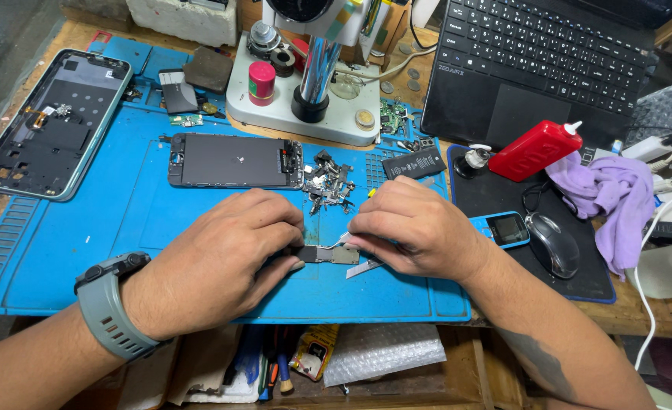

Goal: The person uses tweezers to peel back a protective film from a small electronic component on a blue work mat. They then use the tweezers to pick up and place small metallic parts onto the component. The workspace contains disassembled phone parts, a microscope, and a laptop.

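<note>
My left hand (226, 250), with a grey watch on the wrist, presses down on a small dark phone circuit board (322, 253) lying on the blue repair mat (131, 220). My right hand (416, 228) grips metal tweezers (362, 267) whose tip rests on the board's right end. A dismantled phone screen assembly (233, 160) lies face down just beyond my hands. A pile of small metal parts and screws (328, 182) sits beside it, with a black battery (414, 162) to its right.
An opened phone housing (51, 121) lies at the far left. A microscope stand base (306, 106) stands at the back, a laptop (533, 68) behind right. A red squeeze bottle (535, 149), a purple cloth (609, 193), a mouse (552, 243) and a small blue phone (507, 229) crowd the right.
</note>
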